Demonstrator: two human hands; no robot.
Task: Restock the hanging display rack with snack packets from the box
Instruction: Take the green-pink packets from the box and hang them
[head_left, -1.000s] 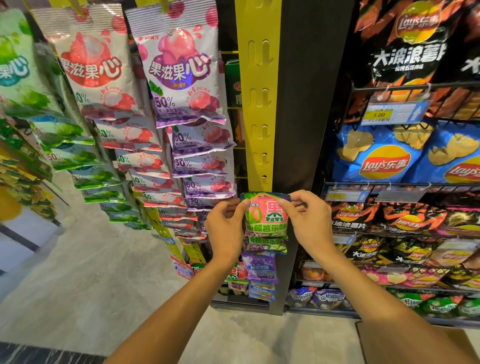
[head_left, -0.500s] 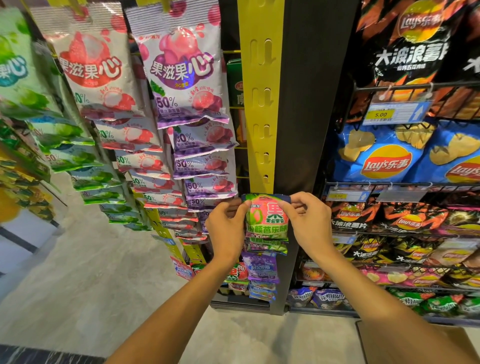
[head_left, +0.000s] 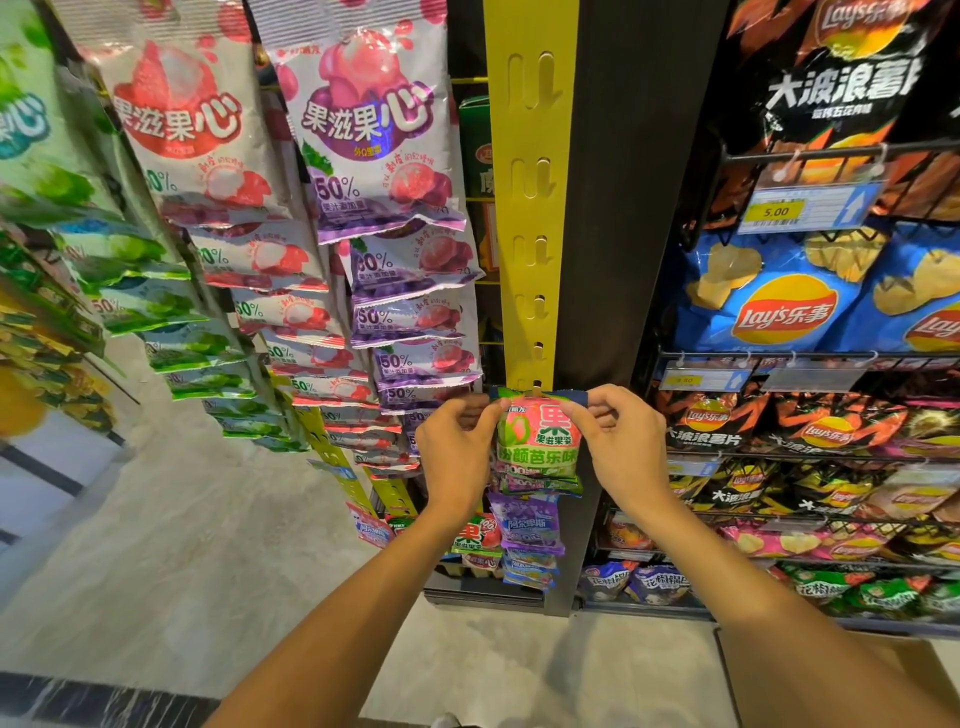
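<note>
Since half a second ago, your hands and the small green-and-pink plastic snack packet (head_left: 537, 434) have barely shifted. In the head view, your left hand (head_left: 457, 447) pinches the packet's top left corner and your right hand (head_left: 621, 441) pinches its top right corner, fingers curled. The packet's top edge sits at a hook of the tall yellow slotted hanging strip (head_left: 530, 197), above other small packets. A brown cardboard box (head_left: 779, 675) lies at lower right.
</note>
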